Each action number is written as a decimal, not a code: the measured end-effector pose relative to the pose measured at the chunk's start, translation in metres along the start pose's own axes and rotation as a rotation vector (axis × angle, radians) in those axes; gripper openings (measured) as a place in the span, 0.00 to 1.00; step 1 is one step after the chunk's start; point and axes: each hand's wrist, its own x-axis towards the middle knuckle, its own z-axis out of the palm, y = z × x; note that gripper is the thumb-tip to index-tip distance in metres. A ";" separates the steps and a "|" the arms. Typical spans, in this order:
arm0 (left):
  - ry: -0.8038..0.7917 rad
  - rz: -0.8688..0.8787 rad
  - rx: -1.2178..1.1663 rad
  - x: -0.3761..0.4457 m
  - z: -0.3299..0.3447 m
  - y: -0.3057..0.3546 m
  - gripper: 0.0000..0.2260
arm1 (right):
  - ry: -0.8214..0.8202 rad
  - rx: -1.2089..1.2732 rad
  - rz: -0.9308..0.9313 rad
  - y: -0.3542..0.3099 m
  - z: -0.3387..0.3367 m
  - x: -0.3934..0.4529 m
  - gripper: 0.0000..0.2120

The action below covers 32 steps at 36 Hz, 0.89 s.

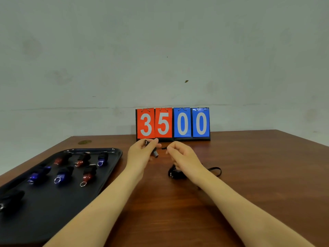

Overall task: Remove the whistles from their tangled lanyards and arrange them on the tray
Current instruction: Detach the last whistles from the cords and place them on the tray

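My left hand (141,151) grips a dark whistle (153,151) above the table, its metal ring showing by my fingers. My right hand (179,154) pinches the end of a black lanyard (164,148) just right of that whistle. Under my right wrist a black whistle (175,173) lies on the table with a lanyard loop (216,171) trailing to the right. The black tray (114,157) at the left holds several red, blue and black whistles in rows, such as a red one (88,174) and a blue one (102,158).
A flip scoreboard (173,124) reading 35 and 00 stands at the back of the brown table (249,175), against a pale wall. A small stain (84,142) marks the table's far left corner.
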 end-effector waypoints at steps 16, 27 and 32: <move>-0.325 -0.331 -0.565 -0.011 0.012 0.012 0.06 | 0.311 -0.028 0.096 0.018 -0.025 0.015 0.09; -0.228 -0.195 -0.714 -0.005 0.009 0.010 0.10 | 0.186 -0.317 -0.031 0.023 -0.018 0.012 0.07; -0.160 -0.120 -0.494 -0.004 0.007 0.004 0.07 | 0.041 -0.395 -0.123 0.018 -0.007 0.005 0.05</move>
